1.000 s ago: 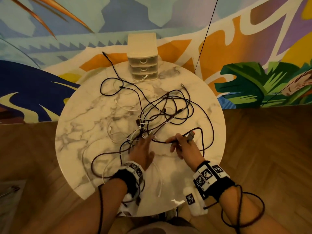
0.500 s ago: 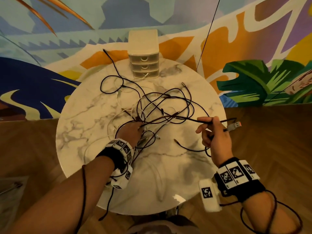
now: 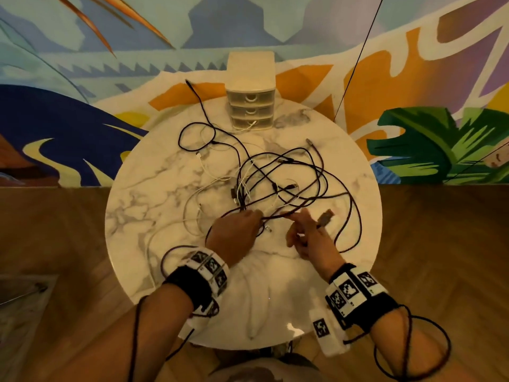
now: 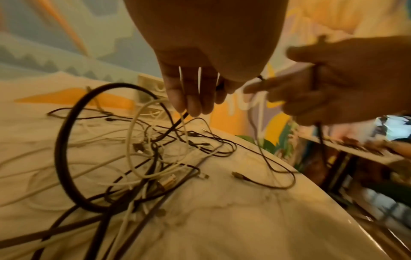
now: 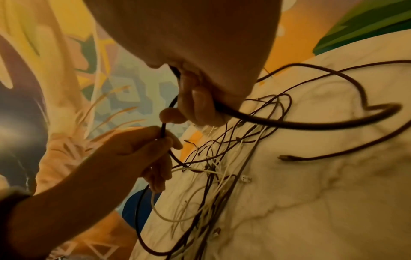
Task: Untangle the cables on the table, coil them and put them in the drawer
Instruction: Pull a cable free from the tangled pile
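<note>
Marble counter (image 3: pixel 154 205): round, carries everything.
Drawers (image 3: pixel 250 91): far edge, all closed.
Cables (image 3: pixel 278 186): dark and white, knotted mid-counter.
Left hand (image 3: pixel 234 232): pinching a dark cable (image 5: pixel 163 130) at the tangle.
Right hand (image 3: pixel 311 238): clasping the same cable near its plug (image 3: pixel 326 216).
Risk: pulling the cable taut likely tightens knots, drags loops off the counter.

Painted wall (image 3: pixel 82 111) behind the table: blue, orange, teal shapes, green leaves (image 3: pixel 429 150) at right. Wood floor (image 3: pixel 440 244) in herringbone pattern all around. Thin black line (image 3: pixel 358 56) runs diagonally across the wall, upper right. Pale mat-like thing (image 3: pixel 24 307) on the floor, lower left, too blurry to identify.
</note>
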The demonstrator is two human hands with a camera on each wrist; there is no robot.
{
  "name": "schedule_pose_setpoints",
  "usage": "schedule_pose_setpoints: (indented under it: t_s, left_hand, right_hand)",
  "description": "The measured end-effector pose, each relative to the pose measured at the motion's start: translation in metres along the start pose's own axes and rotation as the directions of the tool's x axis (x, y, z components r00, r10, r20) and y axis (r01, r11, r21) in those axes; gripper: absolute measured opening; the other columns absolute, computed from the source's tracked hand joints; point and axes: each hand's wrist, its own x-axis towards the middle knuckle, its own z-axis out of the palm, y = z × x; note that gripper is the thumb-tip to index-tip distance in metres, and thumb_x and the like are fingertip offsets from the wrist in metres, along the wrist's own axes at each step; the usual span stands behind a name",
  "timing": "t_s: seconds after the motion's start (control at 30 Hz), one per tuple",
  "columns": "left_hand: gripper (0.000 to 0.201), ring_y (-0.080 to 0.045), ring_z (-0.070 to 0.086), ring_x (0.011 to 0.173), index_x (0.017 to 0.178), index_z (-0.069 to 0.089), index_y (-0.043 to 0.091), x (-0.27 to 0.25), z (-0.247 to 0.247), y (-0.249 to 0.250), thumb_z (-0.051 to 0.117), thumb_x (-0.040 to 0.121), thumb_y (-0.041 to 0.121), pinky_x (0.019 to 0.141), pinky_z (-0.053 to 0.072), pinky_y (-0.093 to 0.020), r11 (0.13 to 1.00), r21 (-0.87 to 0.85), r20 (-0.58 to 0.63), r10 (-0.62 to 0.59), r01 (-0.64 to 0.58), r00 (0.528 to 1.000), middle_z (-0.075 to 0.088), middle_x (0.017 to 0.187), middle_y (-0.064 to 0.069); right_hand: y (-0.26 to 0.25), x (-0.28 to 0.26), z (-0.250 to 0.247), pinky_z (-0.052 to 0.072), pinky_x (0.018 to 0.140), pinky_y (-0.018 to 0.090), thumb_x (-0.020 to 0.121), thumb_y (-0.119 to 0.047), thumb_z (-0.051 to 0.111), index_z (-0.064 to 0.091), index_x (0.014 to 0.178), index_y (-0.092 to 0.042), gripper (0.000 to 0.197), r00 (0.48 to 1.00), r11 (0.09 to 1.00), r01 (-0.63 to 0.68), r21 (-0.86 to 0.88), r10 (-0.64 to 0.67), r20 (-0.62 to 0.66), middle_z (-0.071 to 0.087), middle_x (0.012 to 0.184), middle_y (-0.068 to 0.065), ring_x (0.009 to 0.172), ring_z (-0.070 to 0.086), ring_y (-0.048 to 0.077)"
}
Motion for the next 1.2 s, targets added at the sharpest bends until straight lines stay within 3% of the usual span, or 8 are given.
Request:
schedule_pose_setpoints:
  t_s: [0.17, 0.37, 0.53, 0.77, 0.93, 1.07, 1.13, 1.2]
  left_hand:
    - [0.033, -0.019, 0.060, 0.082, 0.129, 0.041, 0.024, -0.024, 0.024, 0.014, 0.035, 0.098, 0.035, 0.064, 0.049, -0.032, 0.998, -0.009, -0.029, 0.064, -0.064, 0.998, 0.060, 0.108, 0.000]
    - [0.074, -0.035, 0.048, 0.122, 0.131, 0.052, 0.019, -0.073, 0.089, -0.035, 0.074, 0.061, 0.026, 0.095, 0.045, -0.050, 0.980, 0.141, 0.034, -0.146, 0.140, 0.989, 0.050, 0.135, -0.012]
    - [0.075, -0.033, 0.012, 0.144, 0.147, -0.005, 0.022, -0.072, 0.095, -0.094, 0.034, 0.085, 0.005, 0.110, 0.030, -0.047, 0.988, 0.141, 0.297, -0.108, 0.068, 0.949, 0.007, 0.158, -0.011]
    - [0.057, -0.033, 0.009, 0.144, 0.150, 0.014, 0.017, -0.001, 0.058, -0.117, 0.031, 0.097, 0.005, 0.103, 0.038, -0.047, 0.974, 0.228, 0.349, -0.090, 0.009, 0.933, 0.002, 0.158, -0.008]
    - [0.045, -0.033, 0.016, 0.142, 0.138, 0.040, 0.021, -0.004, 0.045, -0.099, 0.040, 0.094, 0.021, 0.102, 0.039, -0.047, 0.962, 0.243, 0.329, -0.199, 0.121, 0.923, 0.018, 0.155, -0.009]
    - [0.046, -0.026, 0.041, 0.124, 0.134, 0.041, 0.019, -0.031, 0.031, -0.032, 0.043, 0.093, 0.040, 0.091, 0.046, -0.039, 0.995, 0.074, 0.028, 0.059, -0.061, 0.998, 0.040, 0.140, -0.007]
    - [0.055, -0.023, 0.047, 0.119, 0.142, 0.028, 0.023, -0.032, 0.035, 0.003, 0.044, 0.093, 0.045, 0.086, 0.046, -0.037, 0.988, -0.088, 0.078, 0.134, -0.127, 0.988, 0.045, 0.136, -0.003]
    - [0.047, -0.023, 0.052, 0.115, 0.137, 0.037, 0.024, -0.021, 0.049, 0.016, 0.045, 0.094, 0.042, 0.087, 0.046, -0.037, 0.983, -0.186, 0.226, 0.049, -0.007, 0.973, 0.051, 0.130, -0.002]
  right_hand:
    - [-0.002, 0.011, 0.018, 0.022, 0.039, 0.019, 0.100, -0.033, 0.037, 0.066, 0.084, -0.017, 0.038, 0.996, 0.996, -0.066, -0.066, 0.070, 0.058, 0.044, 0.056, 0.003, 0.043, 0.030, 0.009]
    - [0.010, 0.011, 0.005, 0.025, 0.039, 0.019, 0.103, -0.029, 0.032, 0.060, 0.080, -0.010, 0.041, 0.998, 0.997, -0.037, -0.064, 0.033, -0.058, 0.054, 0.060, 0.008, 0.039, 0.029, 0.008]
    - [0.017, 0.005, 0.000, 0.026, 0.038, 0.017, 0.103, -0.029, 0.032, 0.061, 0.079, -0.011, 0.041, 0.996, 0.996, -0.030, -0.081, 0.023, -0.088, 0.055, 0.061, 0.008, 0.037, 0.031, 0.005]
    - [0.030, -0.011, -0.002, 0.026, 0.038, 0.014, 0.103, -0.029, 0.033, 0.059, 0.080, -0.010, 0.040, 0.993, 0.991, -0.041, -0.124, 0.026, -0.115, 0.053, 0.063, 0.010, 0.038, 0.032, 0.004]
    - [0.032, -0.023, -0.007, 0.027, 0.040, 0.014, 0.103, -0.030, 0.032, 0.060, 0.081, -0.011, 0.041, 0.988, 0.990, -0.010, -0.139, -0.011, -0.154, 0.054, 0.065, 0.012, 0.039, 0.033, 0.004]
    - [0.026, -0.025, -0.003, 0.028, 0.040, 0.013, 0.103, -0.030, 0.032, 0.060, 0.080, -0.011, 0.041, 0.986, 0.993, 0.016, -0.120, -0.036, -0.161, 0.054, 0.064, 0.010, 0.040, 0.034, 0.003]
    - [0.020, -0.026, 0.004, 0.027, 0.041, 0.014, 0.102, -0.031, 0.032, 0.060, 0.079, -0.011, 0.042, 0.993, 0.992, 0.027, -0.124, -0.041, -0.112, 0.053, 0.064, 0.010, 0.040, 0.034, 0.004]
    - [0.010, -0.032, 0.007, 0.026, 0.041, 0.017, 0.102, -0.031, 0.031, 0.060, 0.077, -0.011, 0.044, 0.995, 0.994, 0.068, -0.082, -0.073, -0.061, 0.053, 0.061, 0.012, 0.041, 0.033, 0.007]
